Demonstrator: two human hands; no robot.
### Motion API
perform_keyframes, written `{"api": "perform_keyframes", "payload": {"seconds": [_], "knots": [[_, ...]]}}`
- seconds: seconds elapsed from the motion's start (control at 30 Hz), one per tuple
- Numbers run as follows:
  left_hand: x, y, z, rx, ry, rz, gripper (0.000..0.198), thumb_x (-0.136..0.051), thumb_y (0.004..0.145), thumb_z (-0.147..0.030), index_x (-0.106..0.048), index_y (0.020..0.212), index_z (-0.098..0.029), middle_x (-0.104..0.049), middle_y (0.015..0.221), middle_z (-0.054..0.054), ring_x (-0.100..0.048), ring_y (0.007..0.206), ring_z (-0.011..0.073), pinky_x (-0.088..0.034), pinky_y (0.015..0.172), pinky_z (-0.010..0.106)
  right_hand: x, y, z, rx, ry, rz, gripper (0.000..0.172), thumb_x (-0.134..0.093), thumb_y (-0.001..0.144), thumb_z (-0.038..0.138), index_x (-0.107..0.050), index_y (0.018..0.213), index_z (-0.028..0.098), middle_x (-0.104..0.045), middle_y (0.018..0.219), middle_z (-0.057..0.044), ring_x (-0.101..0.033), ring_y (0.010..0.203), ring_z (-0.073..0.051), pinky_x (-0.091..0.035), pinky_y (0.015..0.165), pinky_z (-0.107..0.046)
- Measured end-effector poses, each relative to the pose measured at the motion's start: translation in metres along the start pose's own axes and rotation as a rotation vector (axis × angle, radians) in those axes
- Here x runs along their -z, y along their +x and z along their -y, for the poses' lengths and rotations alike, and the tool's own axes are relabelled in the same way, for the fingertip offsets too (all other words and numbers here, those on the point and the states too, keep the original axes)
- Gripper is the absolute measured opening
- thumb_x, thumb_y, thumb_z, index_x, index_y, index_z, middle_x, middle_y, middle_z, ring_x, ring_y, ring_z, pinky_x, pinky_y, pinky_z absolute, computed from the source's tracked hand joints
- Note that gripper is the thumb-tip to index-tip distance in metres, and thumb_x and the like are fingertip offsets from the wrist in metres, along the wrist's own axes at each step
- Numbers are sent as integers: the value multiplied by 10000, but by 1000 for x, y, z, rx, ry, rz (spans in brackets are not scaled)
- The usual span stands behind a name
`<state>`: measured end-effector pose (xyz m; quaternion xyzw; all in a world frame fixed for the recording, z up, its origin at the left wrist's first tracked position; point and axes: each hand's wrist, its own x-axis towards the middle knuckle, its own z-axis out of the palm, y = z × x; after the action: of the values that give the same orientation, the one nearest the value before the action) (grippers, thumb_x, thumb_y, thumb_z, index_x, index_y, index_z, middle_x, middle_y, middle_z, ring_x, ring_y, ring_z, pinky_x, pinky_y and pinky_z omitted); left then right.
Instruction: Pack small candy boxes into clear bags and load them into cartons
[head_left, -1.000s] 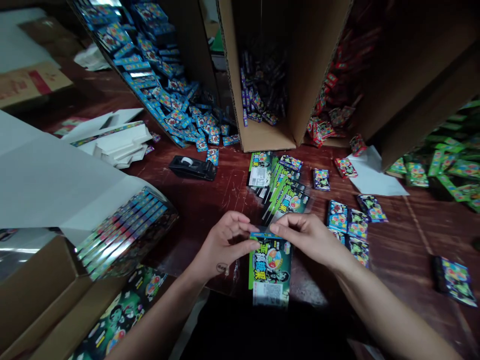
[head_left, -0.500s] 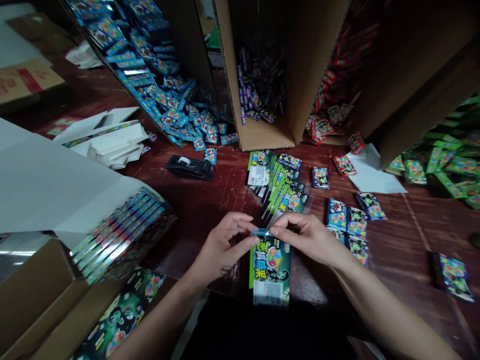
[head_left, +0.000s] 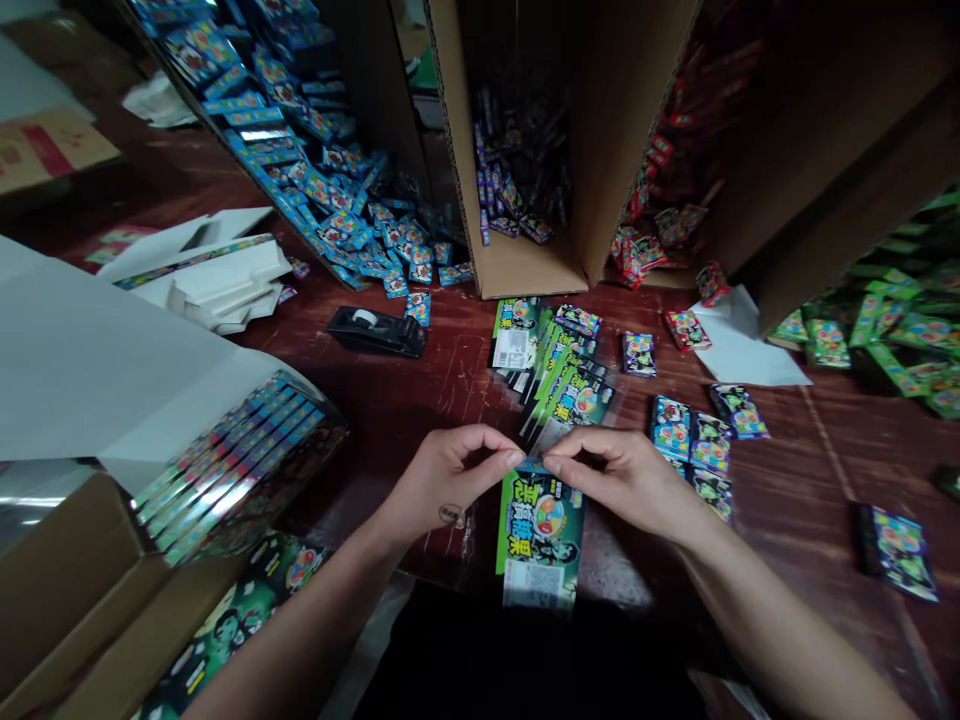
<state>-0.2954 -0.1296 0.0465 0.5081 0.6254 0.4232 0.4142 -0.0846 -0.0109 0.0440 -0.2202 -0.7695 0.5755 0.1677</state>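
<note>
A green and black printed candy bag (head_left: 541,530) hangs flat in front of me, with a white label near its bottom. My left hand (head_left: 461,475) is closed, thumb and forefinger pinching the left end of the bag's top edge. At the other end, my right hand (head_left: 615,475) pinches the same edge between thumb and fingers. A narrow blue strip shows between the fingertips; whether it is a fold or a separate piece is unclear. Just beyond my hands lies a fanned pile of similar bags (head_left: 566,385).
Small candy packs (head_left: 671,428) lie to the right. A black tape dispenser (head_left: 379,332) stands left of the pile. Behind are cardboard boxes of blue packs (head_left: 345,215), purple packs (head_left: 514,200) and red packs (head_left: 637,255). An open display box (head_left: 232,470) is at the left.
My left fingers have closed from a looser hold into a pinch on the bag's top edge. My right hand stays nearly in place, and the view has shifted slightly.
</note>
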Motion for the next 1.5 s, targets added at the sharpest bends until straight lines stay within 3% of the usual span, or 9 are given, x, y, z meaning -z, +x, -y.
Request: {"api": "perform_keyframes", "payload": {"seconds": [0.13, 0.33, 0.63, 0.83, 0.97, 1.07, 1.2, 1.33, 1.5], "knots": [[2, -5, 1, -77, -120, 45, 118, -744, 878, -302, -755, 939, -202, -768, 978, 35, -709, 910, 163, -555, 849, 296, 6, -4, 2, 50, -4, 62, 175, -629, 971, 348, -768, 1024, 257, -751, 951, -4, -682, 853, -135, -534, 788, -283], [2, -12, 10, -111, -77, 17, 167, -778, 844, -278, -728, 990, -215, -735, 956, 35, -682, 863, 151, -561, 791, 287, 4, -15, 2, 78, -44, 65, 290, -590, 992, 347, -705, 1257, 324, -738, 1098, -26, -682, 967, -175, -552, 846, -349], [2, -9, 6, -210, -9, 37, 64, -730, 890, -255, -751, 943, -226, -720, 995, 42, -682, 919, 160, -554, 843, 309, -7, -14, -8, -162, 264, -79, 215, -732, 888, 421, -702, 844, 212, -686, 764, 19, -607, 676, -108, -506, 638, -243], [-1, -12, 16, -192, 17, -21, 66, -678, 923, -254, -707, 950, -201, -691, 996, 43, -657, 940, 161, -520, 878, 317, -9, -23, -12, -56, 65, -70, 194, -712, 909, 397, -738, 1054, 271, -762, 1062, -27, -710, 958, -189, -556, 888, -353], [-11, -4, 20, -92, 97, -46, 115, -623, 936, -282, -704, 938, -200, -696, 955, 33, -649, 889, 164, -507, 826, 313, -16, -24, -11, 90, -350, -242, 232, -683, 922, 383, -722, 1132, 292, -652, 1319, -82, -605, 1205, -280, -470, 1037, -501], [-21, 4, 24, 29, 112, -93, 122, -615, 906, -272, -704, 932, -193, -710, 908, 28, -643, 807, 163, -502, 733, 298, -32, -26, 0, 111, -412, -334, 204, -677, 919, 381, -714, 1090, 276, -698, 1143, -84, -632, 1074, -276, -497, 943, -467], [-32, 8, 28, 96, 115, -155, 132, -630, 887, -292, -708, 938, -199, -724, 936, 38, -653, 806, 174, -503, 710, 303, -68, -30, 13, -156, -61, -222, 212, -652, 924, 464, -680, 981, 262, -691, 777, -15, -620, 658, -172, -480, 598, -299], [-32, 6, 22, 79, 97, -154, 125, -664, 878, -309, -714, 926, -206, -718, 953, 42, -662, 866, 189, -511, 756, 318, -94, -28, 16, -275, 186, -144, 256, -660, 911, 490, -652, 905, 234, -667, 657, 19, -559, 559, -130, -422, 540, -258], [-23, 5, 12, -59, 96, -80, 101, -629, 908, -266, -706, 901, -200, -691, 938, 39, -649, 890, 184, -507, 807, 328, -51, -23, 27, -189, 224, -31, 264, -608, 960, 452, -647, 855, 213, -670, 622, 23, -538, 551, -109, -420, 568, -251]]}}
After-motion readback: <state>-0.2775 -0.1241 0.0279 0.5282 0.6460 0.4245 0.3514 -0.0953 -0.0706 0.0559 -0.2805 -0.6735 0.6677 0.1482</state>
